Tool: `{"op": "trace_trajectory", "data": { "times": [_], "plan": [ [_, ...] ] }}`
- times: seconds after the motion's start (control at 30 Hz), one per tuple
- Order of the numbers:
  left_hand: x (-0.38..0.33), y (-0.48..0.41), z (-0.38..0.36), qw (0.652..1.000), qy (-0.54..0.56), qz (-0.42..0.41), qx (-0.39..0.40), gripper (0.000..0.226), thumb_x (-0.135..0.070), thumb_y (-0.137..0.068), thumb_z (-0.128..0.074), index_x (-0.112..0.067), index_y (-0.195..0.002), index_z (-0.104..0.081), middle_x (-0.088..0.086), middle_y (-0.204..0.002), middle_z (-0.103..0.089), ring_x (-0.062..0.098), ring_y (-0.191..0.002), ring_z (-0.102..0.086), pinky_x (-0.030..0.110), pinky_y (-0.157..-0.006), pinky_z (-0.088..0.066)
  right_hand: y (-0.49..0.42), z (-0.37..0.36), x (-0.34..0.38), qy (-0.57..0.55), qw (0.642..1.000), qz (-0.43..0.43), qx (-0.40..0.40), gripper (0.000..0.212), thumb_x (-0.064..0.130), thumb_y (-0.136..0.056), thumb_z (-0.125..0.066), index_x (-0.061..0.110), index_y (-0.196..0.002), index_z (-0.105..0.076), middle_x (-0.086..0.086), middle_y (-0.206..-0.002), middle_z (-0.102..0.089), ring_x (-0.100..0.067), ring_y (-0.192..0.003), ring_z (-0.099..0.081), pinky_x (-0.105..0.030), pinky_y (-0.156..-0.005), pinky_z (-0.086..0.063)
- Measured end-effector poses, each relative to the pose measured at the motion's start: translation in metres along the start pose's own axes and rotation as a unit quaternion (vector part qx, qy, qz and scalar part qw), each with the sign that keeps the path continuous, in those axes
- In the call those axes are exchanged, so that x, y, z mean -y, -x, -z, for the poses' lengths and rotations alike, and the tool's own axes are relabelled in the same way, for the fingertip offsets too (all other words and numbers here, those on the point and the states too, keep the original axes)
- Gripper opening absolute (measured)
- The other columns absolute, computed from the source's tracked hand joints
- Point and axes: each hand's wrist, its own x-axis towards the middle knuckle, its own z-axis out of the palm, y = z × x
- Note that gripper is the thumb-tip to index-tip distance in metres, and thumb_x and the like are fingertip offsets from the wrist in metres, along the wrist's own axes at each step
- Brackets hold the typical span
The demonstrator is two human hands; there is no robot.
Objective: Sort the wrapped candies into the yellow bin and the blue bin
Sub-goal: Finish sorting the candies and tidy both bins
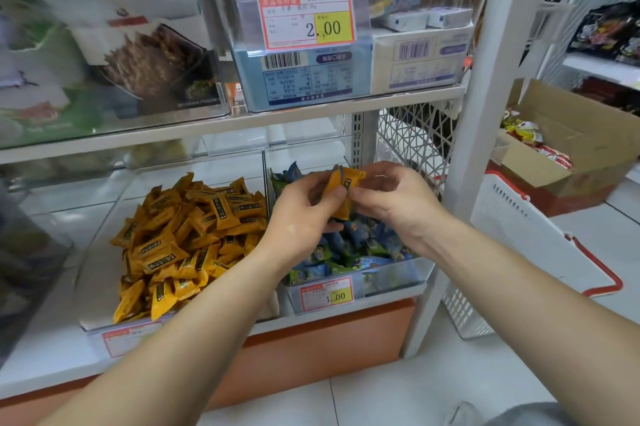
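Standing over the white shelf, you are facing the yellow bin beside the blue bin. Your left hand and right hand are both pinching one yellow candy above the blue candies.

Bright, even indoor light from overhead, no hard shadows. Soft shade only under the upper shelf and beneath the forearms. Mild glare and reflections on the clear bin fronts and on the glossy white floor tiles. Centre is sharp: the price tag reads clearly and the yellow candies show print. Left edge heavily blurred and smeared, bags there unreadable. Wide-angle bending at the edges: the white post leans, shelf lines curve. Far right background soft, slightly washed out near the top corner.
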Motion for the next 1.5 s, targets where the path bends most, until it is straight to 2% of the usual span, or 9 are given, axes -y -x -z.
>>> {"op": "trace_trajectory", "data": {
  "times": [0.23,0.37,0.53,0.73,0.93,1.03,1.13,1.37,1.5],
  "plan": [
    [-0.006,-0.002,0.073,0.930,-0.341,-0.073,-0.114,0.027,-0.039,-0.092,-0.065,-0.030,-0.117,-0.068,-0.016,-0.096,-0.070,0.008,-0.092,-0.064,0.012,-0.070,-0.043,-0.013,0.004,-0.002,0.215,0.973,0.088,-0.005,0.017,0.014,-0.092,-0.069,0.022,-0.107,-0.073,0.006,-0.100,-0.075,-0.005,-0.091,-0.070,-0.014,-0.078,-0.052],
    [0.010,0.010,0.108,0.816,-0.565,0.013,-0.120,0.053,-0.044,-0.093,-0.063,-0.020,-0.139,-0.053,0.010,-0.128,-0.063,0.033,-0.118,-0.055,0.041,-0.091,-0.049,-0.025,0.006,-0.025,0.418,0.899,0.093,0.085,0.032,0.020,-0.097,-0.059,0.025,-0.128,-0.064,0.006,-0.129,-0.064,-0.011,-0.117,-0.058,-0.025,-0.097,-0.044],
    [0.000,0.011,0.080,0.823,-0.551,-0.117,-0.069,0.050,-0.055,-0.086,-0.055,-0.029,-0.128,-0.061,-0.001,-0.120,-0.067,0.024,-0.104,-0.063,0.036,-0.081,-0.054,-0.037,0.003,-0.052,0.635,0.728,0.045,0.257,0.036,0.045,-0.095,-0.053,0.030,-0.127,-0.061,0.002,-0.151,-0.041,-0.023,-0.135,-0.042,-0.034,-0.103,-0.038],
    [0.025,0.007,0.035,0.743,-0.631,-0.186,0.128,0.054,-0.059,-0.086,-0.045,-0.031,-0.129,-0.062,-0.008,-0.131,-0.062,0.017,-0.118,-0.057,0.032,-0.094,-0.047,-0.036,0.029,-0.041,0.749,0.626,-0.023,0.215,0.042,0.059,-0.088,-0.048,0.023,-0.092,-0.070,-0.004,-0.103,-0.064,-0.025,-0.089,-0.060,-0.036,-0.078,-0.053],
    [0.038,0.000,0.037,0.718,-0.644,-0.209,0.159,0.052,-0.059,-0.091,-0.030,-0.035,-0.115,-0.070,-0.013,-0.126,-0.065,0.018,-0.102,-0.064,0.034,-0.082,-0.051,-0.027,0.028,-0.025,0.823,0.540,-0.055,0.169,0.038,0.060,-0.092,-0.045,0.024,-0.088,-0.056,0.000,-0.079,-0.052,-0.025,-0.076,-0.052,-0.032,-0.063,-0.042],
    [0.042,0.002,0.037,0.723,-0.640,-0.216,0.146,0.048,-0.058,-0.093,-0.034,-0.035,-0.110,-0.072,-0.015,-0.124,-0.067,0.016,-0.101,-0.064,0.033,-0.084,-0.050,-0.032,0.023,-0.021,0.777,0.614,0.129,0.042,0.028,0.052,-0.091,-0.048,0.027,-0.090,-0.059,0.003,-0.087,-0.059,-0.022,-0.078,-0.053,-0.032,-0.061,-0.042],
    [0.042,0.004,0.035,0.723,-0.643,-0.216,0.133,0.045,-0.058,-0.092,-0.036,-0.036,-0.109,-0.073,-0.015,-0.121,-0.068,0.016,-0.100,-0.065,0.033,-0.084,-0.048,-0.037,0.011,-0.031,0.622,0.753,0.119,0.179,0.026,0.042,-0.094,-0.056,0.030,-0.116,-0.066,0.005,-0.113,-0.065,-0.017,-0.100,-0.059,-0.035,-0.082,-0.050],
    [0.041,0.005,0.035,0.729,-0.640,-0.209,0.121,0.046,-0.057,-0.092,-0.037,-0.034,-0.105,-0.075,-0.015,-0.119,-0.069,0.016,-0.098,-0.065,0.033,-0.084,-0.047,-0.041,0.026,-0.031,0.763,0.591,-0.058,0.257,0.056,0.077,-0.083,-0.045,0.033,-0.108,-0.069,0.005,-0.097,-0.068,-0.020,-0.089,-0.062,-0.035,-0.079,-0.054],
    [0.041,0.005,0.034,0.730,-0.640,-0.207,0.120,0.049,-0.057,-0.091,-0.034,-0.033,-0.105,-0.074,-0.015,-0.118,-0.069,0.015,-0.099,-0.064,0.033,-0.086,-0.047,-0.042,0.026,-0.024,0.749,0.601,-0.104,0.260,0.057,0.080,-0.084,-0.043,0.028,-0.081,-0.066,0.009,-0.077,-0.060,-0.012,-0.075,-0.056,-0.030,-0.063,-0.041]
  ]
}}
